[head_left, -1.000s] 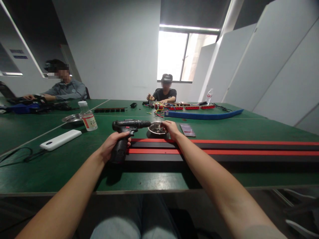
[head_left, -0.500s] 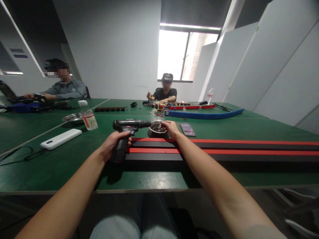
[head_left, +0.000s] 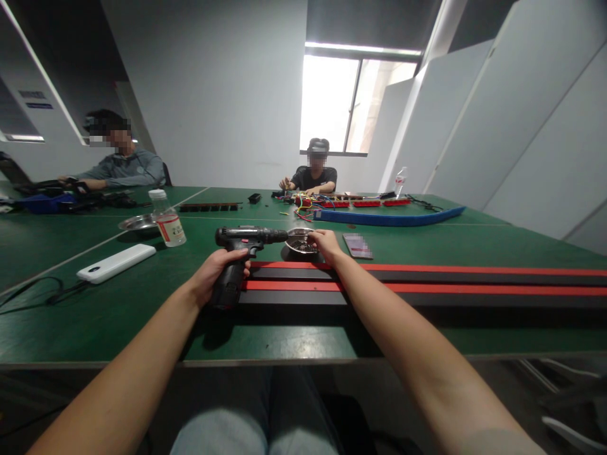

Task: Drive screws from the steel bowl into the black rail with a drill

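Black drill (head_left: 241, 236) is in the left hand (head_left: 217, 273), by the left end of two long red and black bars (head_left: 441, 273). It has a thick handle, a little red mark on its side, and a nose that points right. The left fingers are wrapped around the handle. The right hand (head_left: 325, 245) has its fingertips close together near the drill's tip, but I cannot tell what they pinch. Around there sits a shiny round bowl (head_left: 303, 253) with small dark bits in it. Another metal bowl (head_left: 135, 223) is beside a white-capped bottle (head_left: 169, 225); I can't make out its insides.
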Demonstrator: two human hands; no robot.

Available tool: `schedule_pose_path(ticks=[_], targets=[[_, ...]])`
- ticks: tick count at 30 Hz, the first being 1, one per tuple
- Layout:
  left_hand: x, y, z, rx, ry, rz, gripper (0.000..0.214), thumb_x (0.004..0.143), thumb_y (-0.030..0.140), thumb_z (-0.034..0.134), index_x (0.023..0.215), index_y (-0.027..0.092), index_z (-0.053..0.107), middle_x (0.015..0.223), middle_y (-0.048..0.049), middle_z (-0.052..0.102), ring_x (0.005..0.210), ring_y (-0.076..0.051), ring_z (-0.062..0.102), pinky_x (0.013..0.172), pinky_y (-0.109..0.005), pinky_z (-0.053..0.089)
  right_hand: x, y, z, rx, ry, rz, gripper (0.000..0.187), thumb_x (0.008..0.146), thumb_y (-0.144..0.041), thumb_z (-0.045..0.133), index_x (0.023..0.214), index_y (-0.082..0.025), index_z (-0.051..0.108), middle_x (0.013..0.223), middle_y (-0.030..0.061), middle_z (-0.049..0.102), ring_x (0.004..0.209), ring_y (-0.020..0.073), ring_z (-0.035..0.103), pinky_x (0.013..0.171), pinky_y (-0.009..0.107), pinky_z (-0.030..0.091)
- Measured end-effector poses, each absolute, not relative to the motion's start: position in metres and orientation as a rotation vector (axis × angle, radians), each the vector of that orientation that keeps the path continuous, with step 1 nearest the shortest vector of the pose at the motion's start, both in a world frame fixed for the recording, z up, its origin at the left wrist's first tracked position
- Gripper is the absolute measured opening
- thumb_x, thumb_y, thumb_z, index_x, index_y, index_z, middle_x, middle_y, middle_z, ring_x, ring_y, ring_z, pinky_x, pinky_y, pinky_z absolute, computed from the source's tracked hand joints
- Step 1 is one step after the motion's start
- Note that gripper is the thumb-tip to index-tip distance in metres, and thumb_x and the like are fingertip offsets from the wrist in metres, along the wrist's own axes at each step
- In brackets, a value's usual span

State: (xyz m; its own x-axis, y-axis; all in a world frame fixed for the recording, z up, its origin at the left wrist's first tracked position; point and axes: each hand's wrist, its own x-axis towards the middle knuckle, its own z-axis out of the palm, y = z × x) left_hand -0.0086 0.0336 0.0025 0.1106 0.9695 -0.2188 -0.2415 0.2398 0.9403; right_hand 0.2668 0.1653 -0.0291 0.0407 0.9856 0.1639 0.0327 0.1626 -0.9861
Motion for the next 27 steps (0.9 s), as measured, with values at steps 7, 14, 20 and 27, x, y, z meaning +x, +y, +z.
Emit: schedule_pose_path(ticks=[7,14,20,27], targets=[[-0.0084,0.0347,0.0027,0.891,1.06,1.094,0.016,0.084,0.025,0.075,0.086,0.01,0.069,0.071,-0.0092,0.072,0.054,-0.016,0.069,0.048,-0.023,0.057,0.267,0.1677,-0.0313,-1.14,-1.289,1.016,0.012,0.073,-0.015,0.061,0.062,-0.017,0.063,0.059,0.0007,0.059,0.055,0.0115,0.049,0.054,0.023,0.04],[-0.0093,0.035,0.0008,0.9,1.032,1.085,0.018,0.083,0.025,0.076,0.086,0.01,0.069,0.073,-0.0086,0.072,0.056,-0.016,0.069,0.05,-0.025,0.059,0.2682,0.1717,-0.0328,-1.159,-1.3,1.023,0.012,0.072,-0.018,0.063,0.06,-0.018,0.06,0.058,0.0003,0.058,0.056,0.0122,0.049,0.054,0.023,0.039],[-0.0109,0.0362,-0.0018,0.927,1.029,1.089,0.019,0.082,0.026,0.077,0.086,0.009,0.07,0.074,-0.0086,0.072,0.057,-0.015,0.069,0.051,-0.024,0.058,0.2679,0.1695,-0.0313,-1.239,-1.291,1.028,0.009,0.071,-0.018,0.063,0.062,-0.017,0.062,0.058,0.0009,0.058,0.054,0.012,0.047,0.052,0.024,0.036],[-0.0095,0.035,0.0005,0.914,1.036,1.087,0.017,0.083,0.025,0.076,0.085,0.009,0.07,0.071,-0.009,0.072,0.055,-0.016,0.069,0.049,-0.024,0.058,0.2687,0.1741,-0.0357,-1.145,-1.329,0.972,0.011,0.072,-0.021,0.065,0.062,-0.017,0.062,0.061,0.0001,0.06,0.06,0.0123,0.052,0.055,0.022,0.039]])
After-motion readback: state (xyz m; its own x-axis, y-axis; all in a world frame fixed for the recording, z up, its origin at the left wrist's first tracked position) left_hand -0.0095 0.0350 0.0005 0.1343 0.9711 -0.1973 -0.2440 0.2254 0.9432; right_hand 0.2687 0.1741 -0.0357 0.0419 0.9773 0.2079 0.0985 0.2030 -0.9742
